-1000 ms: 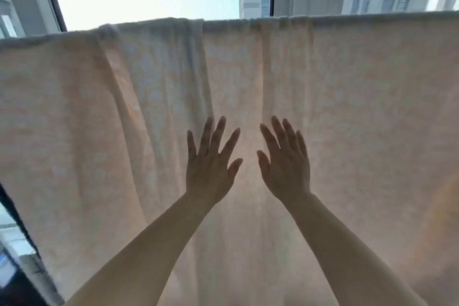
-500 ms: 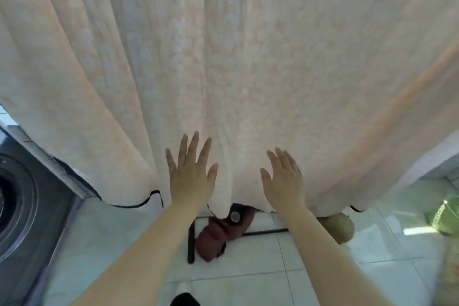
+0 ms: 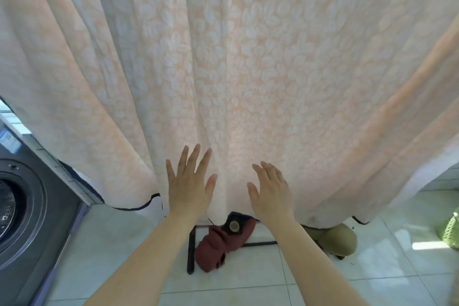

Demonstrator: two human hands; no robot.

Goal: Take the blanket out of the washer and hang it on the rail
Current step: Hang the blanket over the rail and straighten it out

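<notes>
Both palms flat, left hand (image 3: 190, 187) and right hand (image 3: 270, 192) fingers straight on the blanket (image 3: 248, 69); we sweep gently downward, smoothing folds.

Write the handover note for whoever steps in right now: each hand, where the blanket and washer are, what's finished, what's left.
Left hand: open, fingers spread, flat against the blanket near its lower edge.
Right hand: open, fingers straight, also at the blanket's lower part. No grip on anything.
Blanket: hanging in long folds, its dark-trimmed hem just above the tiled floor. The rail is out of view above.
Washer: at the left, drum visible through the round opening.
Done: blanket out and hung, as far as can be seen.
Left: probably only smoothing the remaining folds.
</notes>
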